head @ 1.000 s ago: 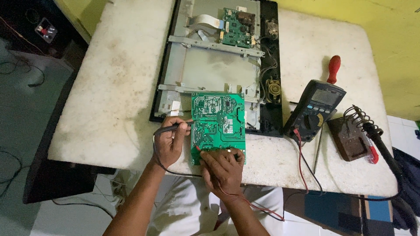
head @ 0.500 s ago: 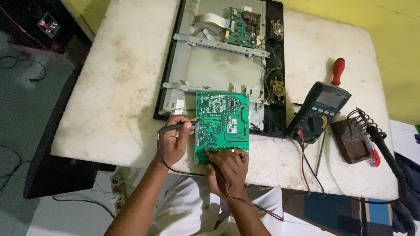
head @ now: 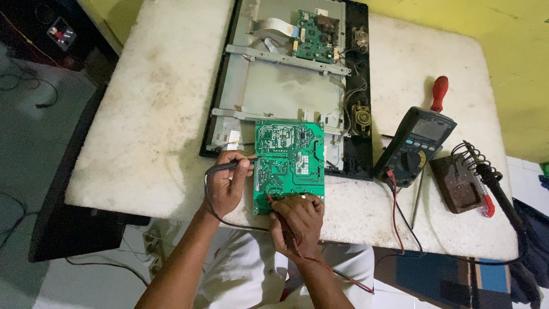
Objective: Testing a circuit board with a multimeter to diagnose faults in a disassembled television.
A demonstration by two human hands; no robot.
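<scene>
While both hands grip probes, a green circuit board lies on the bench.
Left hand clamps the black probe; right hand pinches the red probe.

Light was even and fairly soft, brightest on the white tabletop, which looked slightly washed out. The floor at left lay dim. The frame was mostly sharp, with wide-angle bending at the edges and only faint shadows.
</scene>
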